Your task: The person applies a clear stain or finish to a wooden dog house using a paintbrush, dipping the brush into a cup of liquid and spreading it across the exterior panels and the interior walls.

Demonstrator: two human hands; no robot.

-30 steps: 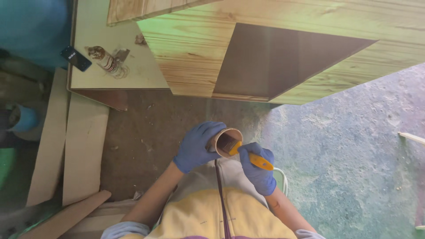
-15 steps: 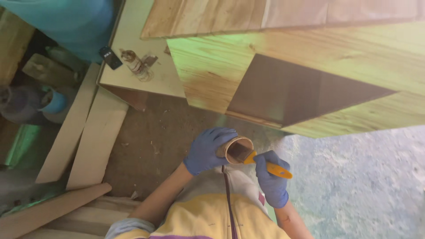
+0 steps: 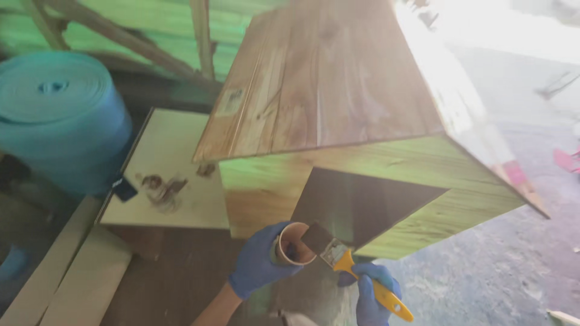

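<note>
Left hand (image 3: 261, 265) wrapped round small cup (image 3: 294, 244); right hand (image 3: 373, 296) gripping yellow-handled brush (image 3: 353, 270), long axis running near-right to far-left, bristles at cup rim, wooden cabinet (image 3: 362, 163) just beyond.

Both hands are gloved in blue and sit low in the near part of the view. The left hand (image 3: 258, 265) comes up from the near left on a bare forearm, fingers wrapped round in a cupped grip with the thumb side turned right. The right hand (image 3: 371, 296) sits nearer and further right, fist closed tight and knuckles up, the two hands just beside one another but not touching.
</note>
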